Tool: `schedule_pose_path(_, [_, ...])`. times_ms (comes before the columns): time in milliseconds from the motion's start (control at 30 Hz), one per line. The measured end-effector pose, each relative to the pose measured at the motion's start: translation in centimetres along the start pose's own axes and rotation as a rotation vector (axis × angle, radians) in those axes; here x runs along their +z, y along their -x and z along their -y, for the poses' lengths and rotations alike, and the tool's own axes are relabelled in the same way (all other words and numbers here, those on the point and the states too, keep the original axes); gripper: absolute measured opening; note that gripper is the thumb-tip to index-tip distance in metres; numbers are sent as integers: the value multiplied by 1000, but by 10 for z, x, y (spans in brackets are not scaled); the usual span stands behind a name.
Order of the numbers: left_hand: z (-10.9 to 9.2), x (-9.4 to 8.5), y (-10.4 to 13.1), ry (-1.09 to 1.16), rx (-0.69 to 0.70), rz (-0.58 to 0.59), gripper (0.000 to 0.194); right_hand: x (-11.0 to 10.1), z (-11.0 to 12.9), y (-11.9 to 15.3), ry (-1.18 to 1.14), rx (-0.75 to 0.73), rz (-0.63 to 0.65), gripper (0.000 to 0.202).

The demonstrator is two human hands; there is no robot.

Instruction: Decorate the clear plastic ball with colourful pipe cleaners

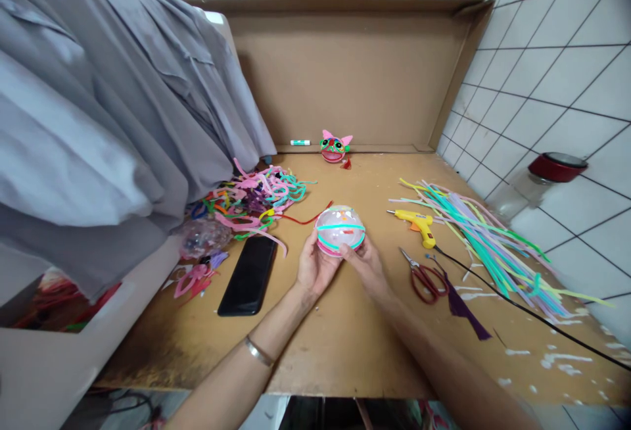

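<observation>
A clear round ball (341, 223) with turquoise and pink strips on it is held between both hands above the middle of the table. My left hand (316, 267) cups it from the left and below, fingers wrapped round its side. On the right, my right hand (363, 263) grips it with the thumb on its lower front; its other fingers are partly hidden behind the ball. A red pipe cleaner (300, 221) lies just left of the ball. Farther back, a small decorated head with pink ears (334, 147) rests against the cardboard.
A black phone (247, 276) and a tangle of pipe cleaners (261, 193) lie left. To the right are a yellow glue gun (419, 225) with a black cord, red-handled scissors (428, 283), purple material (466, 311) and straight pipe cleaners (483, 239). Cardboard (345, 75) stands behind; grey cloth (123, 108) hangs left.
</observation>
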State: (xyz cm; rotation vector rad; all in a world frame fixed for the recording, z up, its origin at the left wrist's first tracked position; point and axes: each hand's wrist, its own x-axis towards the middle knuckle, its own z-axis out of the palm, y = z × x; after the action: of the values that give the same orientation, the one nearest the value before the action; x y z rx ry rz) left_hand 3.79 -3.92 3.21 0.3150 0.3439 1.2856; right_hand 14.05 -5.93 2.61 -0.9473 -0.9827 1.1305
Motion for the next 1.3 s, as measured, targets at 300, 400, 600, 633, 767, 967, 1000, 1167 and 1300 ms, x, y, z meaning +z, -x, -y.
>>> schedule_pose_path(300, [-1,-2,-1,-2,-7,-44,39,0,-3,-1,-4,37,-15,54])
schedule_pose_path(400, [-2,-1,-1,1,-13,-53,39,0,-3,0,-4,29,-20,54])
schedule_pose_path(600, [-2,1,-1,4,-23,-43,42,1,-3,-1,-25,14,4,58])
schedule_pose_path(633, [-2,1,-1,8,-27,-42,43,1,-3,-1,-24,10,1,58])
schedule_pose_path(767, [-2,1,-1,18,-31,-49,42,1,-2,0,-22,0,4,56])
schedule_pose_path(967, [-2,1,-1,19,-11,-68,41,0,-4,0,6,16,-18,58])
schedule_pose_path(1000, [-2,0,-1,18,-6,-66,42,-1,-5,0,12,21,-16,60])
schedule_pose_path(1167, [-2,0,-1,38,11,-33,42,-3,-2,-1,6,7,33,62])
schedule_pose_path(1300, [-3,2,1,50,-31,5,43,-6,4,-3,-27,-23,74,54])
